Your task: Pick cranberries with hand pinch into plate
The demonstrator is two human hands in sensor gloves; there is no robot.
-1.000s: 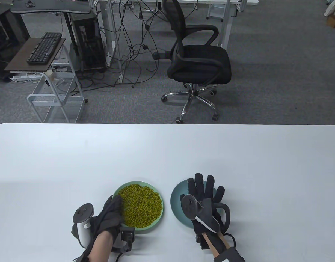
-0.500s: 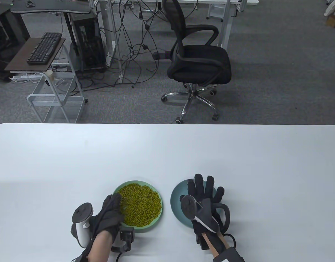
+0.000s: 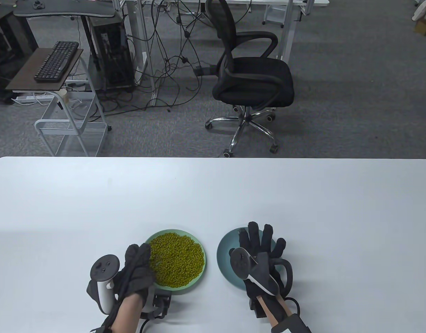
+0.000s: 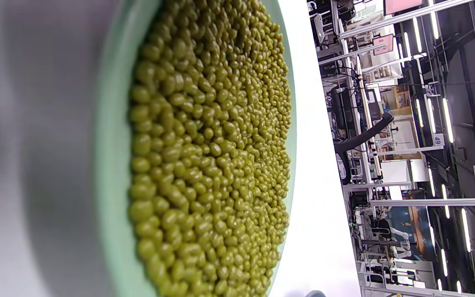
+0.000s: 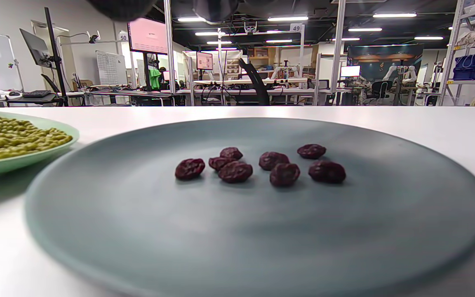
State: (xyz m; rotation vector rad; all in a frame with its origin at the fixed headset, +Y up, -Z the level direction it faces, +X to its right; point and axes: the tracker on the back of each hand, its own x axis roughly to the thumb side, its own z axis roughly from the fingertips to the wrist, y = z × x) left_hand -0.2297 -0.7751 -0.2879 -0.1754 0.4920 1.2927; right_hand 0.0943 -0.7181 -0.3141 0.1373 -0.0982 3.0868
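A green plate point(image 3: 203, 260) heaped with green beans point(image 3: 178, 258) lies near the table's front edge; the left wrist view shows the beans point(image 4: 212, 156) close up, with no cranberry among them. My left hand point(image 3: 138, 256) hovers at that plate's left rim with its fingers bunched together, and anything held between them is hidden. To the right lies a blue-grey plate point(image 3: 224, 255). My right hand point(image 3: 261, 239) is spread flat above it, fingers straight. In the right wrist view several dark red cranberries point(image 5: 262, 165) lie in the middle of the blue-grey plate point(image 5: 138, 214).
The white table point(image 3: 213, 194) stretches wide beyond both plates. A black office chair point(image 3: 251, 76) and a wire cart point(image 3: 70, 128) stand on the floor behind the far edge. The green plate point(image 5: 27, 159) sits close to the blue one's left.
My left hand has drawn back leftward off the beans to the green plate's rim. The right hand has stayed over the blue-grey plate.
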